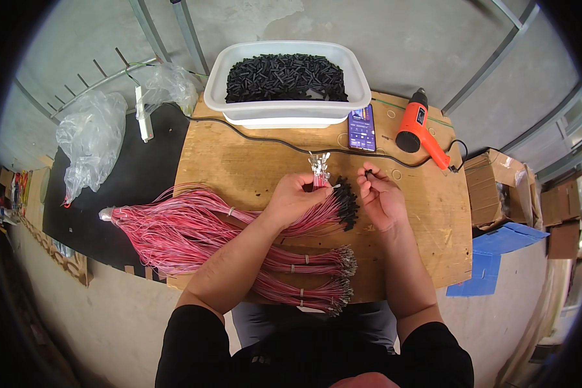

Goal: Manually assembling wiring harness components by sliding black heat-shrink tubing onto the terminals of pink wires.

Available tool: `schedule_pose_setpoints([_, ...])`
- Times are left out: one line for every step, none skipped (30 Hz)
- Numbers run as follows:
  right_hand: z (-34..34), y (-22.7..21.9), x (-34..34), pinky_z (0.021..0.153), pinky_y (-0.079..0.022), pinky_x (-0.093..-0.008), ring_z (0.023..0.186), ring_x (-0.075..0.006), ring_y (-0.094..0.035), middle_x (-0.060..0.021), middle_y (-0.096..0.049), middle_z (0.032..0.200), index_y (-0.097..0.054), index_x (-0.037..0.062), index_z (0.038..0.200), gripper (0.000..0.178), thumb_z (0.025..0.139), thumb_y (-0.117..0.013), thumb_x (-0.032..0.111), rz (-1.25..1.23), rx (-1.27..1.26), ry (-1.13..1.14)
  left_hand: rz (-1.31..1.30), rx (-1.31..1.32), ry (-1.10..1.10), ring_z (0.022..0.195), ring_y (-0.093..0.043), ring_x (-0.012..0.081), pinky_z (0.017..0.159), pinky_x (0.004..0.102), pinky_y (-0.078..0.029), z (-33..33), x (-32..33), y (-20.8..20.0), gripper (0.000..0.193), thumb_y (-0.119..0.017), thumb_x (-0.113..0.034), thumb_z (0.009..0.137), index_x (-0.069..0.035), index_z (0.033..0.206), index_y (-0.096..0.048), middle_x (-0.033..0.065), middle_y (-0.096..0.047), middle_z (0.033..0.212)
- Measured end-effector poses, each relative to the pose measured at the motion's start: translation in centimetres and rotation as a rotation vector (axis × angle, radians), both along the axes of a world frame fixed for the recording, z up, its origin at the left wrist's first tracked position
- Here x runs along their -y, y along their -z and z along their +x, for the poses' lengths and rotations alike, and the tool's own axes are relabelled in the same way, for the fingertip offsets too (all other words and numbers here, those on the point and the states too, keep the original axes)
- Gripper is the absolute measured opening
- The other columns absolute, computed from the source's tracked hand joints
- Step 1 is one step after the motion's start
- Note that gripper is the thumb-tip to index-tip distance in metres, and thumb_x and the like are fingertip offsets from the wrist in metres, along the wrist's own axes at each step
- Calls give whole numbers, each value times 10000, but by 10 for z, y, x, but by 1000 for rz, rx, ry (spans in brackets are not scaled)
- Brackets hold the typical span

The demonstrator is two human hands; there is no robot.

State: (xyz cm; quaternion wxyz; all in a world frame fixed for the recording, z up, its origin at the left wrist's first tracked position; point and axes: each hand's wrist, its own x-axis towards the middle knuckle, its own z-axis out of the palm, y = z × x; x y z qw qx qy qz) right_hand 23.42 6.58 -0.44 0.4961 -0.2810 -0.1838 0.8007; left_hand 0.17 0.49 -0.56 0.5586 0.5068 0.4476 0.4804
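Observation:
My left hand (297, 199) is closed round a bunch of thin red and white wires, whose bare silvery terminals (319, 165) stick up above the fingers. One terminal end points right, apart from the rest. A small black tube (369, 173) sits pinched between the fingertips of my right hand (383, 197), a short way right of the bunch. Between the hands, many wire ends in the same bundle wear black tubes (348, 205). Below my left forearm lie two more tied wire bundles (304, 260) with bare metal ends.
A white plastic tub (218, 74) of black tubes stands at the table's back. Right of it are a phone (362, 129) and an orange heat gun (420, 129); a black cable (265, 138) crosses the wooden table (433, 246). Plastic bags (94, 142) lie left, cardboard boxes (491, 187) right.

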Motion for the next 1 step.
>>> schedule_pose_setpoints([1, 1, 0, 780, -589, -243, 888, -205, -666, -159, -648, 1081, -581, -45, 1229, 255, 989, -494, -51, 49, -4, -54, 0, 0, -1, 769, -599, 72, 715, 229, -499, 0, 0, 0, 110, -691, -68, 931, 23, 993, -683, 21, -666, 839])
